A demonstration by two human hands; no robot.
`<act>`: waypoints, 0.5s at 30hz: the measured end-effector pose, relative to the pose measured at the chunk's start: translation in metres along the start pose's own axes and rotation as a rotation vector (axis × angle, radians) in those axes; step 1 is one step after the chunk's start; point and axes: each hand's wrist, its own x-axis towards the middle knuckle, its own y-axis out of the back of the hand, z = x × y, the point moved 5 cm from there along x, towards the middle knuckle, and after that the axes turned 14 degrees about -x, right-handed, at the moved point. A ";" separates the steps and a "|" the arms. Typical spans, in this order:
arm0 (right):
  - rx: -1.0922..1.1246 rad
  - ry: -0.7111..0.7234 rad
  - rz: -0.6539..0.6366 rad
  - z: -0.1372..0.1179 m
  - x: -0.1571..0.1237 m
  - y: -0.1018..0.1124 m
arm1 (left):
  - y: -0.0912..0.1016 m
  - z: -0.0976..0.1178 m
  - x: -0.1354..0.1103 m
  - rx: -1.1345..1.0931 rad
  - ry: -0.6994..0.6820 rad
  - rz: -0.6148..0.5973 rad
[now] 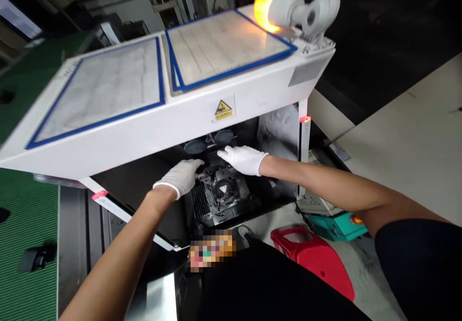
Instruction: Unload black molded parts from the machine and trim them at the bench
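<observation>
My left hand (180, 177) and my right hand (242, 160) wear white gloves and reach under a raised white machine cover (144, 119). Blue-framed filter panels (225, 46) lie on top of that cover. My left hand rests on a dark mechanism (220, 191) with finned metal (200, 200), and nothing shows held in it. My right hand lies flat just above that mechanism, close to a pair of round black discs (209, 142). Its fingers are together, and its palm is hidden.
An amber beacon lamp (265, 6) glows on the cover's far corner, and a yellow warning label (223, 110) sits on its front. A metal post (304, 152) stands right of the opening. Below are a red plastic stool (312, 258) and a teal unit (337, 227). Green ribbed matting (25, 244) lies left.
</observation>
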 end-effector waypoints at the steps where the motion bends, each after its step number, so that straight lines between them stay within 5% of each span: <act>1: 0.005 -0.003 0.000 0.000 0.000 -0.001 | 0.000 -0.001 0.000 -0.018 0.002 0.006; 8: 0.005 -0.004 0.061 0.003 -0.005 0.002 | 0.015 -0.006 -0.015 -0.263 0.020 0.105; 11: 0.053 -0.027 0.285 -0.009 -0.015 0.026 | 0.026 -0.003 -0.037 -0.350 0.049 0.221; 13: 0.353 -0.086 0.478 -0.022 -0.021 0.043 | 0.026 0.003 -0.054 -0.463 0.051 0.287; 15: 0.991 -0.153 0.447 -0.039 -0.019 0.041 | 0.018 0.011 -0.070 -0.631 0.023 0.328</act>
